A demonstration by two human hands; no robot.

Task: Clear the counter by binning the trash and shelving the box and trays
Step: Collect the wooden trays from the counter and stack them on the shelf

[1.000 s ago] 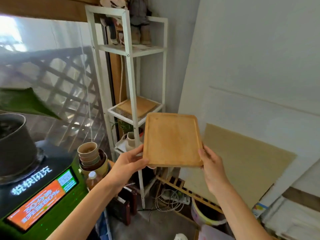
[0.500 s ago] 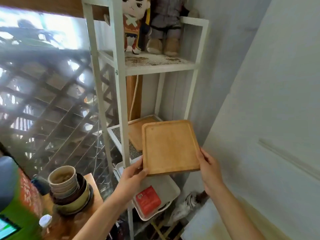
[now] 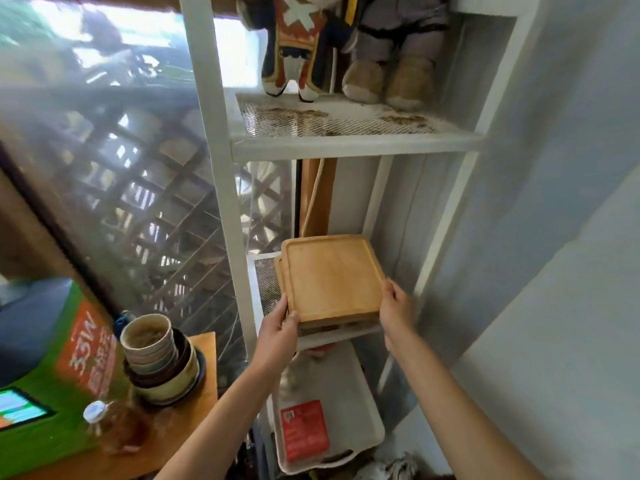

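A wooden tray (image 3: 332, 277) lies flat on the middle mesh shelf (image 3: 265, 285) of a white metal rack (image 3: 221, 188), stacked on another wooden tray (image 3: 279, 271) whose edge shows at the left. My left hand (image 3: 278, 329) grips the top tray's near left corner. My right hand (image 3: 396, 306) holds its near right corner with fingers curled on the edge.
Two plush dolls (image 3: 346, 46) stand on the rack's top shelf. A white plastic tray (image 3: 360, 403) with a red packet (image 3: 303, 431) sits on the lower shelf. Stacked bowls (image 3: 156, 358) and a bottle (image 3: 104, 424) rest on a small wooden table at the left, beside a green machine (image 3: 45, 386).
Both hands carried the wooden tray forward from in front of the rack onto the middle shelf, on top of the tray lying there. The view moved closer to the rack.
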